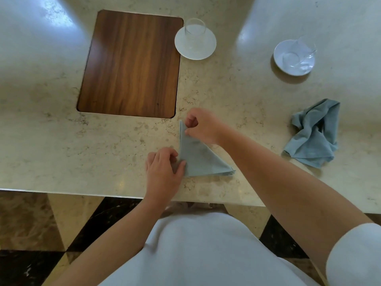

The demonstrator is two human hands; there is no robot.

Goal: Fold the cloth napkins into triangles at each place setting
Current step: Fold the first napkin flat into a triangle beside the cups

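Observation:
A grey-blue cloth napkin (199, 156) lies folded into a triangle on the marble table (51, 145), just right of the wooden placemat (129, 65). My right hand (203, 126) pinches the napkin's upper tip between thumb and curled fingers. At the lower left corner, my left hand (164, 168) pinches the cloth with thumb on top. A second napkin of the same colour (315, 135) lies crumpled on the table at the right, apart from both hands.
A white saucer (204, 52) with a clear glass (194, 30) on it stands beside the placemat's far right corner. Another saucer (288, 68) with a glass cup (303, 51) sits farther right. The table's front edge (82, 194) runs just below my hands.

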